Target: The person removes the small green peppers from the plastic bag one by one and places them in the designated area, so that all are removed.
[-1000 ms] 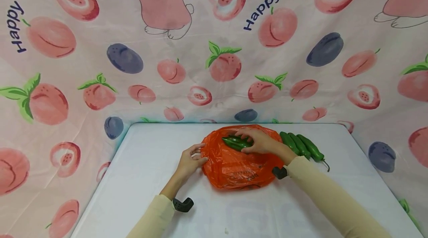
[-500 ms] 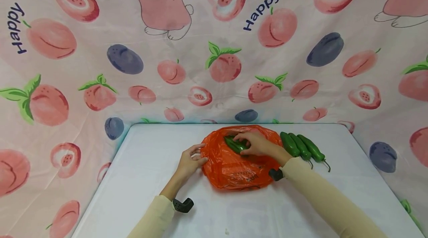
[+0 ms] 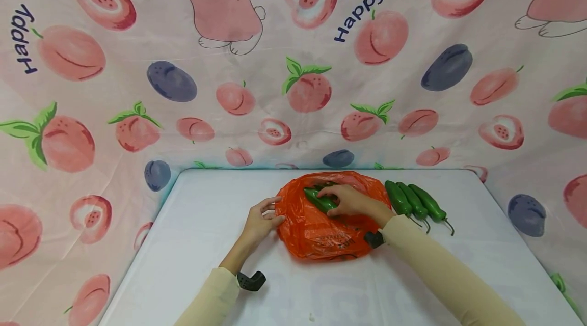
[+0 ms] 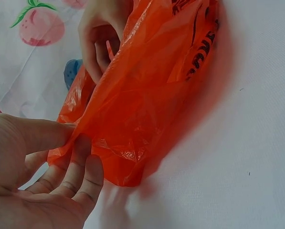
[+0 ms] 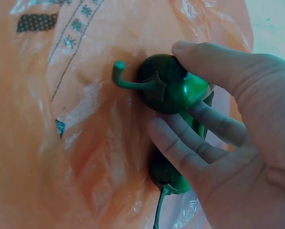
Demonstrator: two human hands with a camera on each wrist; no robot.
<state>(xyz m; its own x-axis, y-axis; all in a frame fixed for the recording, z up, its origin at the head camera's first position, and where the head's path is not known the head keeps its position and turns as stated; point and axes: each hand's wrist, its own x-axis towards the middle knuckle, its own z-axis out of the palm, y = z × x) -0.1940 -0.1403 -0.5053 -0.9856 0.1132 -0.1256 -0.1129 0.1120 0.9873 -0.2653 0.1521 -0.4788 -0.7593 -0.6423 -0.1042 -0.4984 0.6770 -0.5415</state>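
Note:
An orange-red plastic bag lies on the white table, its mouth spread. My left hand pinches the bag's left edge between thumb and fingers; the left wrist view shows the film between them. Over the bag's mouth, my right hand grips a glossy green pepper between thumb and fingers. Its curved stem points away from the palm in the right wrist view. Below it, a second green pepper lies in the bag, partly covered by the fingers.
Three long green peppers lie side by side just right of the bag, stems toward the front. A cloth printed with peaches hangs behind the white table. Black wrist cameras sit at both cuffs.
My right hand has shifted slightly left and the pepper's angle in its fingers has changed. With the forearm moved, more stems of the loose peppers show. My left hand stays at the bag's edge.

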